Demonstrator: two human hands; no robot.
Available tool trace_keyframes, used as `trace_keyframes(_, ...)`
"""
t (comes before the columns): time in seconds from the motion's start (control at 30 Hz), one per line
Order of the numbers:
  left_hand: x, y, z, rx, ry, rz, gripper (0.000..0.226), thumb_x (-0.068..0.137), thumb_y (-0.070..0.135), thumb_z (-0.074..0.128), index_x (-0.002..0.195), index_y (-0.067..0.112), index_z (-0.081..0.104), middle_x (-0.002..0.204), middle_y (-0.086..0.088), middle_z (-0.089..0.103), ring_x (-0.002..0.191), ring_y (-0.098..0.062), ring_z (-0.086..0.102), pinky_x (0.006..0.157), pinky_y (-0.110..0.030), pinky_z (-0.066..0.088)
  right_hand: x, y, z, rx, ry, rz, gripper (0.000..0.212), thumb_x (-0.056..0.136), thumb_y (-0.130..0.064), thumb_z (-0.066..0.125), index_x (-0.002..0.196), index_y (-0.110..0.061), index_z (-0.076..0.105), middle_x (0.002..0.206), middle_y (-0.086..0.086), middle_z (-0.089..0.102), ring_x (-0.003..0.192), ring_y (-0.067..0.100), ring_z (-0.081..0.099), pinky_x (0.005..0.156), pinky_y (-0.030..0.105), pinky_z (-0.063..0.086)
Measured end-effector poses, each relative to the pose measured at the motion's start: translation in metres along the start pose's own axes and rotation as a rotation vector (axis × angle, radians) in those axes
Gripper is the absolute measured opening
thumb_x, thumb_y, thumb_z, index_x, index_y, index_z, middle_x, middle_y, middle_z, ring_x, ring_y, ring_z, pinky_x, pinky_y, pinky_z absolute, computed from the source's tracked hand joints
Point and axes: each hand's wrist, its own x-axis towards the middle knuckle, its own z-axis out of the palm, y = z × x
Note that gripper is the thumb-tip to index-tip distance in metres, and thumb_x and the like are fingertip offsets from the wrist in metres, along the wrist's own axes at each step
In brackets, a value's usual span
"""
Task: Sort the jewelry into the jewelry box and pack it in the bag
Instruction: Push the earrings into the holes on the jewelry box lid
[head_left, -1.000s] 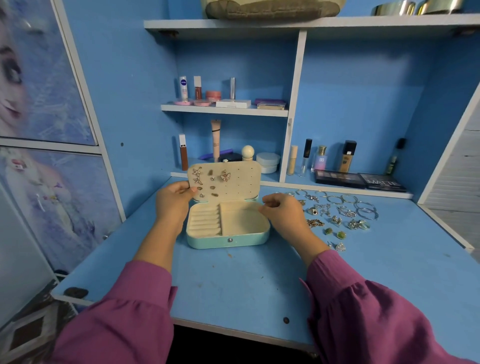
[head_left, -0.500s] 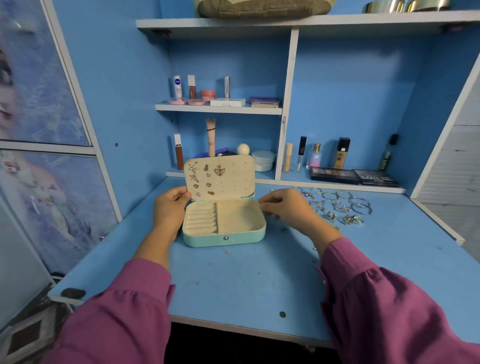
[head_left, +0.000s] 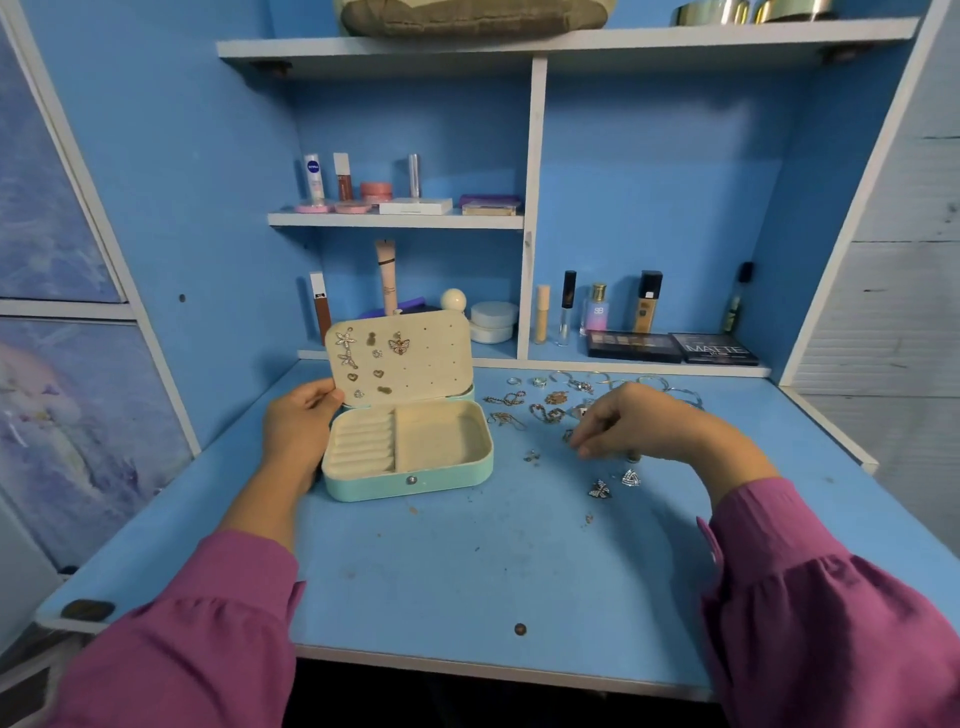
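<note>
A mint-green jewelry box stands open on the blue desk, cream inside, with ring rolls on the left and a bare tray on the right. Its raised lid carries several earrings pinned on. My left hand holds the lid's lower left corner, thumb on its edge. My right hand hovers over the loose jewelry to the right of the box, fingertips curled downward among the pieces; whether they pinch one is unclear. Two sparkly earrings lie nearer me. No bag shows.
Cosmetics line the back ledge: bottles, two palettes and jars. A higher shelf holds more makeup. Bangles lie at the desk's back right. The desk's front edge runs close to my sleeves.
My right hand moved from the box's right rim out to the right, over the loose jewelry. My left hand stays at the lid's corner. The view shifted closer.
</note>
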Motion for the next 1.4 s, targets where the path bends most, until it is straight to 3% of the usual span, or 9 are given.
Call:
trace_keyframes(0.2, 0.000, 0.001, 0.001, -0.006, 0.010, -0.004, 0.023, 0.093, 0.008, 0.057, 0.114, 0.009, 0.067, 0.106, 0.000, 0.066, 0.093, -0.013, 0.061, 0.081, -0.026, 0.046, -0.007, 0.006, -0.010, -0.131, -0.057, 0.063, 0.015, 0.074, -0.011, 0.078, 0.083, -0.022, 0.075, 0.073, -0.007, 0.071, 0.069, 0.013, 0.059, 0.054, 0.019, 0.045)
trace_keyframes(0.33, -0.001, 0.003, 0.001, -0.012, 0.012, -0.003, 0.023, 0.093, 0.008, 0.057, 0.114, 0.008, 0.067, 0.104, 0.001, 0.065, 0.092, -0.013, 0.061, 0.080, -0.026, 0.046, -0.007, 0.006, -0.010, -0.176, -0.079, 0.087, 0.016, 0.073, -0.009, 0.079, 0.081, -0.023, 0.075, 0.073, -0.007, 0.070, 0.072, 0.016, 0.064, 0.064, 0.024, 0.054)
trace_keyframes(0.6, -0.001, 0.002, 0.001, -0.037, 0.005, -0.014, 0.024, 0.093, 0.007, 0.057, 0.114, 0.009, 0.067, 0.104, 0.001, 0.067, 0.092, -0.014, 0.063, 0.081, -0.027, 0.048, -0.004, -0.007, 0.002, -0.192, -0.051, 0.016, 0.017, 0.078, -0.010, 0.075, 0.088, -0.023, 0.076, 0.069, -0.018, 0.067, 0.070, 0.003, 0.062, 0.061, 0.015, 0.046)
trace_keyframes(0.73, -0.001, 0.002, 0.001, -0.045, 0.004, -0.017, 0.024, 0.093, 0.007, 0.057, 0.114, 0.009, 0.067, 0.105, 0.000, 0.067, 0.092, -0.014, 0.063, 0.080, -0.027, 0.048, 0.003, -0.012, 0.013, -0.160, 0.001, -0.045, 0.019, 0.077, -0.008, 0.075, 0.091, -0.021, 0.076, 0.080, -0.011, 0.071, 0.077, 0.007, 0.064, 0.068, 0.017, 0.050)
trace_keyframes(0.9, 0.000, 0.001, 0.001, -0.039, 0.005, -0.010, 0.023, 0.093, 0.007, 0.057, 0.113, 0.009, 0.067, 0.104, 0.000, 0.066, 0.092, -0.015, 0.062, 0.083, -0.028, 0.048, 0.014, -0.019, 0.027, -0.135, 0.062, -0.097, 0.020, 0.080, -0.006, 0.073, 0.098, -0.014, 0.075, 0.092, 0.000, 0.071, 0.081, 0.010, 0.061, 0.067, 0.015, 0.046)
trace_keyframes(1.0, 0.001, -0.001, 0.001, -0.022, 0.000, 0.001, 0.023, 0.093, 0.007, 0.057, 0.113, 0.009, 0.067, 0.104, -0.001, 0.067, 0.092, -0.016, 0.062, 0.083, -0.029, 0.048, 0.017, -0.021, 0.032, -0.132, 0.086, -0.128, 0.022, 0.080, -0.005, 0.073, 0.101, -0.011, 0.074, 0.095, 0.000, 0.069, 0.082, 0.008, 0.058, 0.074, 0.016, 0.043)
trace_keyframes(1.17, 0.004, -0.004, 0.000, -0.029, 0.001, -0.011, 0.022, 0.092, 0.008, 0.058, 0.111, 0.011, 0.069, 0.104, -0.001, 0.069, 0.093, -0.016, 0.064, 0.086, -0.032, 0.051, 0.016, -0.015, 0.027, -0.074, 0.105, -0.131, 0.022, 0.081, -0.002, 0.071, 0.101, -0.011, 0.073, 0.078, -0.010, 0.064, 0.063, -0.011, 0.053, 0.058, 0.001, 0.037)
trace_keyframes(1.33, 0.005, -0.005, 0.000, -0.029, 0.000, -0.015, 0.022, 0.092, 0.009, 0.058, 0.110, 0.012, 0.069, 0.104, -0.001, 0.069, 0.093, -0.016, 0.065, 0.086, -0.032, 0.051, 0.012, -0.009, 0.019, -0.106, 0.113, -0.110, 0.022, 0.082, -0.002, 0.070, 0.097, -0.017, 0.074, 0.087, -0.005, 0.069, 0.072, -0.006, 0.057, 0.062, 0.004, 0.045)
trace_keyframes(1.4, 0.004, -0.005, 0.000, -0.031, -0.001, -0.018, 0.022, 0.092, 0.009, 0.058, 0.111, 0.012, 0.069, 0.104, 0.000, 0.069, 0.094, -0.016, 0.065, 0.085, -0.032, 0.051, 0.010, -0.008, 0.017, -0.088, 0.128, -0.096, 0.022, 0.083, 0.000, 0.068, 0.096, -0.016, 0.074, 0.085, -0.002, 0.071, 0.067, -0.004, 0.058, 0.056, 0.007, 0.045)
